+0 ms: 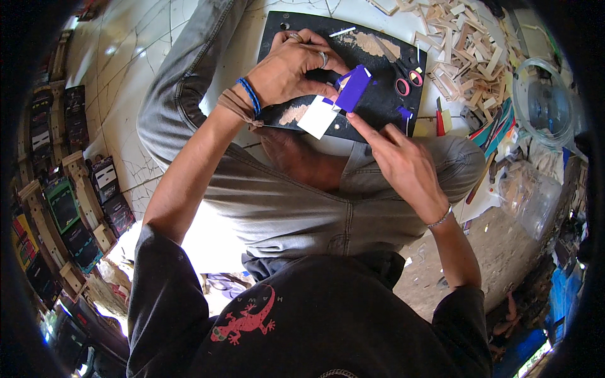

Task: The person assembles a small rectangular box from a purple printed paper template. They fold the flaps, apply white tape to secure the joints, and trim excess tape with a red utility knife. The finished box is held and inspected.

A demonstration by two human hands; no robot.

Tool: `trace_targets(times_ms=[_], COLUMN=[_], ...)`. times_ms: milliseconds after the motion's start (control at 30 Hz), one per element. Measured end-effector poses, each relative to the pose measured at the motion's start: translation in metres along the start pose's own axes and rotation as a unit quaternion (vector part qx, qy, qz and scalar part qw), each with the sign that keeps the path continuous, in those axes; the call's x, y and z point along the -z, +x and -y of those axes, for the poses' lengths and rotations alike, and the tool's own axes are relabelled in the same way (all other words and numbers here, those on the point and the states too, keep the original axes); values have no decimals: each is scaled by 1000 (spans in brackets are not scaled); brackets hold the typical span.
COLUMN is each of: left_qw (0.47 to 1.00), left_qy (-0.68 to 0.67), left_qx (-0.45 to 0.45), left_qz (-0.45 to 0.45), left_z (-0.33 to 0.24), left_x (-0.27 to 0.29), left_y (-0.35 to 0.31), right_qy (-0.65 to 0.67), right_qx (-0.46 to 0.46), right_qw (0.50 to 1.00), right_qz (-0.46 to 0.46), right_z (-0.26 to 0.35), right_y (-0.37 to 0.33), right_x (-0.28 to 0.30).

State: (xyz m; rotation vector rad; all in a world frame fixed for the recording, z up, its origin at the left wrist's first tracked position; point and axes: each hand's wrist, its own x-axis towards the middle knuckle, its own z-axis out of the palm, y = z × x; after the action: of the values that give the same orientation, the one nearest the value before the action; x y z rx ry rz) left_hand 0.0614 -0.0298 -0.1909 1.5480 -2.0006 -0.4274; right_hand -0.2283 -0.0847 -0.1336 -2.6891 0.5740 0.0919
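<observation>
A small purple piece, with folded edges and pale wood-coloured bits showing at its side, lies over a black board. My left hand is closed on its left side, thumb and fingers bent around it. The stretched index finger of my right hand touches the purple piece's lower corner, while the other fingers curl loosely and hold nothing that I can see. Just below the piece, a white card rests at an angle. Scissors with pink-lined finger rings lie on the board's right part.
Pale crumbs are scattered on the board. Beyond its right edge is a heap of small wooden strips, with a red-handled tool nearer. A clear plastic container stands far right. Wooden racks with dark packets line the left.
</observation>
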Motion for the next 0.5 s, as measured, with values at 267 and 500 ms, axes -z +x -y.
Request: trace_targets(times_ms=[267, 500], left_qw=[1000, 1000], left_qy=[-7, 21], left_qx=[-2, -15], left_qz=[23, 0], left_z=[-1, 1], left_x=[3, -2], left_y=[-1, 0], right_qy=[6, -27], right_qx=[-5, -14], right_qw=[1000, 1000], right_qz=[-3, 2], right_z=[3, 9], right_y=[1, -3], right_x=[2, -4])
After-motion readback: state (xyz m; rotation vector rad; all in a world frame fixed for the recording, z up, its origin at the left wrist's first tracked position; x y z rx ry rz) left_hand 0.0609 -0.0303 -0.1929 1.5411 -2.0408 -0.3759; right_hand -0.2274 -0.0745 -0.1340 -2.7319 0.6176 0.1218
